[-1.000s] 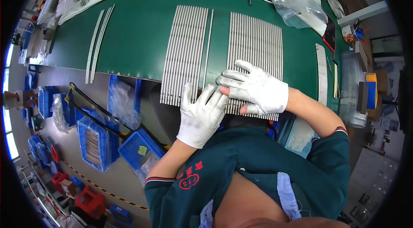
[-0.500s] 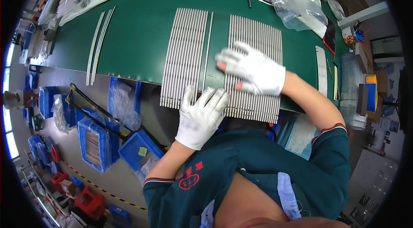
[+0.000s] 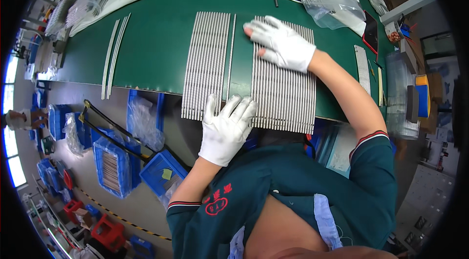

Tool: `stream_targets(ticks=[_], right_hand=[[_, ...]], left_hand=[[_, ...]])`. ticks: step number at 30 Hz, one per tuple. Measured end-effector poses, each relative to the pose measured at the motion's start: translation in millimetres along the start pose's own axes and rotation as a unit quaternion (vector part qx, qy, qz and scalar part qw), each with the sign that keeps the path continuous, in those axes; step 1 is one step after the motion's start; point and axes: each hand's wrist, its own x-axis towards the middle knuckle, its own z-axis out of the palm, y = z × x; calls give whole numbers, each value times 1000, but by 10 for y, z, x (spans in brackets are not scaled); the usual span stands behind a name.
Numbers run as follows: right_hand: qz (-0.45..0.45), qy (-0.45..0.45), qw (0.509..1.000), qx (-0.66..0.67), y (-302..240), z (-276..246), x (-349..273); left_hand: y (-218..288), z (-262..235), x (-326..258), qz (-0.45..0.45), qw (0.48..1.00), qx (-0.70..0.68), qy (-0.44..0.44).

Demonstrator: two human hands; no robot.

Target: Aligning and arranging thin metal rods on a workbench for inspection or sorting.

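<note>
White cloth-gloved right hand [image 3: 286, 48], two fingertips bare, is now at the upper centre of the frame, over the far part of a wide row of silvery, round metal rods [image 3: 286, 98]. One second ago it is at that row's near ends, beside the white cloth-gloved left hand [image 3: 224, 129]; half a second ago, midway up.

Left hand stays at the centre, its fingertips at the gap between the wide row and a narrower row of silvery metal rods [image 3: 207, 54], thumb over the latter's near end.

Consequence: the hands now sit toward opposite ends of the rods rather than together.

Right grip: fingers apart, clamped on nothing visible; whether it presses or hovers, cannot tell. Left grip: thumb apart from fingers, no rod seen pinched.

Rods: both rows lie on the green, smooth-topped table [image 3: 156, 39], centre of frame; a single slim silvery rod [image 3: 231, 54] lies between them, apart from each. No change of arrangement noticeable.
</note>
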Motion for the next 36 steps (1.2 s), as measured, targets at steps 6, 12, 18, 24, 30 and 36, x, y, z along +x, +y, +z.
stream_targets(ticks=[6,12,18,24,30,36], right_hand=[[84,141,985,46,134,-218,114],[158,217,954,135,-455,-651,-759],[287,196,937,21,-760,-121,-1604],[351,188,917,-21,-714,77,-1569],[343,168,921,-82,-760,66,-1474],[323,184,926,-71,-929,32,-1494]], left_hand=[[0,-27,-39,-3,999,17,-45],[92,-55,-136,0,998,43,-44],[245,-102,-289,27,997,26,-69],[225,-93,-193,36,996,18,-79],[220,-70,-129,18,997,18,-78],[14,-180,-240,-26,994,66,-79]])
